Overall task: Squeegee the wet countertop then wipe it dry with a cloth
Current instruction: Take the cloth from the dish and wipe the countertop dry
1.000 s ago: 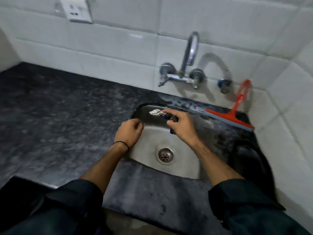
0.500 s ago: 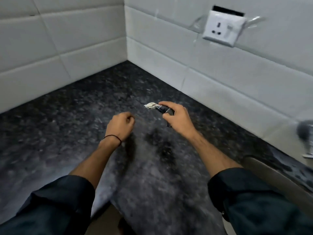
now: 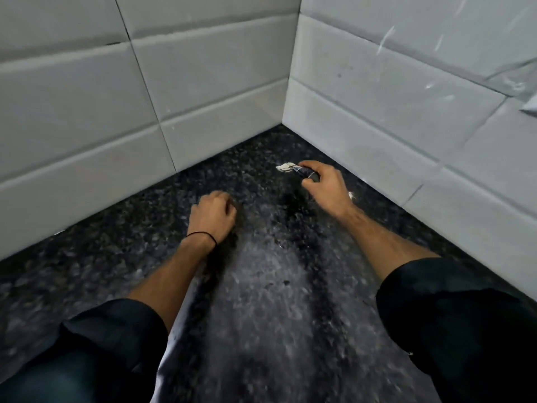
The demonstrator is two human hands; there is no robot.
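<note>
The dark speckled countertop (image 3: 261, 301) runs into a corner between two white tiled walls, and it looks wet and streaky down the middle. My right hand (image 3: 328, 187) hovers near the corner, closed around a bunched cloth (image 3: 293, 168) that is dark with a white end poking out to the left. My left hand (image 3: 212, 216) is curled into a fist just above the counter and holds nothing. It is to the left of the right hand and closer to me. No squeegee is in view.
A white tiled wall (image 3: 87, 126) bounds the counter on the left and another (image 3: 406, 112) on the right. They meet at the corner (image 3: 286, 123). The counter's front edge (image 3: 171, 359) shows between my dark sleeves.
The view has swung left from the sink to the counter's corner. The sink, tap and red squeegee have left the view. Both hands keep their pose, the right still gripping the cloth.
</note>
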